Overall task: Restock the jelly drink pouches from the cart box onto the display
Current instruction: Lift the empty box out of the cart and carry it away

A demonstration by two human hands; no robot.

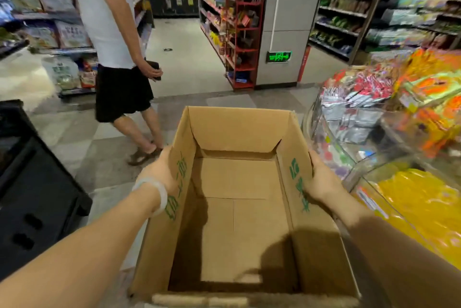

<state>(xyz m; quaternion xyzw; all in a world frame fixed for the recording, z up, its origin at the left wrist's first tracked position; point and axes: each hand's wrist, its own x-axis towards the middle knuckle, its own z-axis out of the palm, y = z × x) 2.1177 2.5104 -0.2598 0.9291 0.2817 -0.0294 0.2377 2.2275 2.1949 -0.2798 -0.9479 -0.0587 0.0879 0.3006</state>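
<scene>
While both hands grip its side walls, left hand (159,173) and right hand (321,178) holding open cardboard box (237,183), nothing visible inside, jelly drink pouches (424,198) in display bin (354,170) at right, bystander (112,33) ahead.

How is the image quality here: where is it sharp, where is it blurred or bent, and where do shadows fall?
Head view: the cardboard box and both hands, left hand and right hand, are fairly sharp; the display at right is smeared by blur; the shelves lean from wide-angle distortion; a dark shadow lies on the box's near floor.
</scene>
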